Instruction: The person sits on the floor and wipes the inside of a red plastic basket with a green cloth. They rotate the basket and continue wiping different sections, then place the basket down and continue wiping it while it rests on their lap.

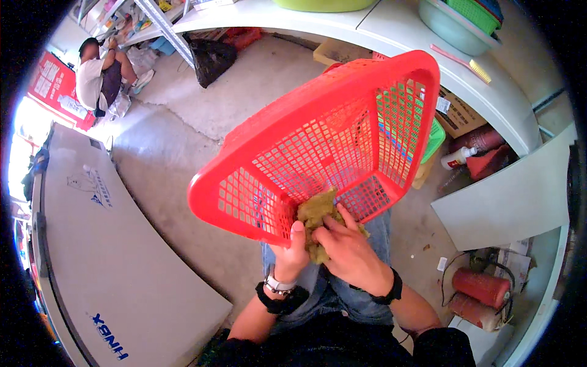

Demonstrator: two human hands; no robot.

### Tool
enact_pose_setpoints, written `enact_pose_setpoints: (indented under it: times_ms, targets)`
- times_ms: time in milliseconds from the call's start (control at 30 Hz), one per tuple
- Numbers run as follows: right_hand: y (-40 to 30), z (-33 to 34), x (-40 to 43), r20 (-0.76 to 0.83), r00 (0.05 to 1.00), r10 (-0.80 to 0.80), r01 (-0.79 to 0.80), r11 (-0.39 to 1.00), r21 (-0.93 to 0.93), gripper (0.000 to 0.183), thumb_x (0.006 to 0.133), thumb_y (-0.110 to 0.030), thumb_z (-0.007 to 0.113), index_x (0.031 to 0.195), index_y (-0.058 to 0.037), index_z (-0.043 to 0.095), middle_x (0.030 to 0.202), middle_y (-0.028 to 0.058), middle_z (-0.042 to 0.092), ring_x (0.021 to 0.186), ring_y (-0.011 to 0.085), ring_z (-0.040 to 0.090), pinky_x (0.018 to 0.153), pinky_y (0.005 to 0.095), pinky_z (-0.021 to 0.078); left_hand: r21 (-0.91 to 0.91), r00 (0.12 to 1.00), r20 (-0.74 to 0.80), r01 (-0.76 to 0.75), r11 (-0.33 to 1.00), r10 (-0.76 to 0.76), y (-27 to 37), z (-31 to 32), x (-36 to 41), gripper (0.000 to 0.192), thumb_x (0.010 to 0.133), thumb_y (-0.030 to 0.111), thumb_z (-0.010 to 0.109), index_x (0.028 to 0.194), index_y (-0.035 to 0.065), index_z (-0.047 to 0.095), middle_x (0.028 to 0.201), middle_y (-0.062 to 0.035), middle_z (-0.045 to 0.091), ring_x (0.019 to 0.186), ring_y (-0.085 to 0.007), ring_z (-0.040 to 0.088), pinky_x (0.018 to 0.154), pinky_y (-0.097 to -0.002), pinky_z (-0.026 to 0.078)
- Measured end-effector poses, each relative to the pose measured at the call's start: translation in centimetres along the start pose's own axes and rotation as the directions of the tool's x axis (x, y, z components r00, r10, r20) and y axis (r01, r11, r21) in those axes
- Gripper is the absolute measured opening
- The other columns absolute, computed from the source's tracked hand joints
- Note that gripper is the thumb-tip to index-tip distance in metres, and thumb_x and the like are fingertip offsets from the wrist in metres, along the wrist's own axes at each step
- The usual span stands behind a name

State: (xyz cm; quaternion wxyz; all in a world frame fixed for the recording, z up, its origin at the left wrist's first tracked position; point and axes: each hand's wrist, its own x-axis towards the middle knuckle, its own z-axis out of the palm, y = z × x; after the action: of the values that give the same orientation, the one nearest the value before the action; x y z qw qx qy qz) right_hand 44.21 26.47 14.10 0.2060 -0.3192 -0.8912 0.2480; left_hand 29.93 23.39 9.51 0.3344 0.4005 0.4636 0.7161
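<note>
A red plastic mesh basket is held tilted on its side in front of me, its opening towards me. My left hand grips the basket's near lower rim, thumb on the inside. In my right hand is a crumpled yellow-green cloth, pressed against the basket's near wall close to my left thumb. Part of the cloth hangs below the rim between both hands. The fingertips of my right hand are partly hidden in its folds.
A white chest freezer stands at the left. Behind the basket runs a white counter with basins and a brush. Red fire extinguishers lie at the lower right. A person squats by shelves at the upper left.
</note>
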Motion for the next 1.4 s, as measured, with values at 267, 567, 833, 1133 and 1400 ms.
enact_pose_setpoints:
  times_ms: [267, 567, 833, 1133, 1400]
  targets:
    - [-0.3, 0.8, 0.4, -0.078, 0.997, -0.009, 0.013, 0.998, 0.06, 0.018, 0.082, -0.007, 0.057, 0.1, -0.0048, 0.054, 0.108, 0.0174, 0.064, 0.124, 0.0352, 0.054, 0.115, 0.0562, 0.0293, -0.001, 0.999, -0.036, 0.025, 1.0, -0.025, -0.5, -0.3, -0.3, 0.05, 0.093, 0.008, 0.054, 0.138, -0.0078, 0.042, 0.131, -0.0205, 0.057, 0.12, -0.032, 0.058, 0.105, -0.045, 0.045]
    - [-0.3, 0.3, -0.4, -0.02, 0.998, -0.06, 0.062, 0.984, 0.167, 0.024, 0.081, -0.006, 0.061, 0.104, -0.0052, 0.053, 0.107, 0.0179, 0.063, 0.122, 0.0401, 0.054, 0.114, 0.0571, 0.0301, -0.071, 0.999, -0.019, 0.047, 0.996, -0.048, -0.2, -0.1, -0.5, 0.048, 0.097, 0.011, 0.052, 0.14, -0.0067, 0.041, 0.13, -0.02, 0.058, 0.118, -0.0304, 0.06, 0.102, -0.0434, 0.049]
    - [-0.5, 0.7, 0.3, -0.034, 0.999, -0.039, 0.045, 0.982, 0.184, 0.03, 0.078, -0.009, 0.068, 0.103, -0.0037, 0.052, 0.109, 0.0194, 0.06, 0.121, 0.0398, 0.055, 0.115, 0.0558, 0.0299, -0.039, 0.997, -0.028, 0.073, 0.997, -0.074, -0.5, -0.2, -0.3, 0.053, 0.094, 0.015, 0.053, 0.142, -0.0054, 0.04, 0.13, -0.0201, 0.058, 0.114, -0.0319, 0.062, 0.099, -0.0449, 0.051]
    - [-0.8, 1.9, 0.3, -0.119, 0.993, 0.0, 0.002, 1.0, 0.018, 0.021, 0.083, -0.01, 0.061, 0.101, -0.0044, 0.051, 0.112, 0.0199, 0.064, 0.124, 0.0378, 0.056, 0.116, 0.056, 0.0289, -0.03, 0.997, -0.033, 0.067, 0.997, -0.068, -0.1, 0.3, -0.1, 0.053, 0.094, 0.011, 0.053, 0.142, -0.0078, 0.038, 0.126, -0.0215, 0.059, 0.114, -0.0324, 0.062, 0.1, -0.0444, 0.05]
    - [-0.7, 0.8, -0.1, -0.001, 1.0, -0.013, 0.013, 1.0, -0.002, 0.016, 0.087, -0.011, 0.056, 0.1, -0.0036, 0.052, 0.106, 0.0197, 0.066, 0.127, 0.038, 0.054, 0.116, 0.0577, 0.0284, -0.149, 1.0, -0.014, 0.023, 0.989, -0.025, 0.3, 0.6, 0.2, 0.049, 0.095, 0.01, 0.052, 0.139, -0.0074, 0.039, 0.127, -0.022, 0.059, 0.114, -0.0336, 0.062, 0.1, -0.0451, 0.05]
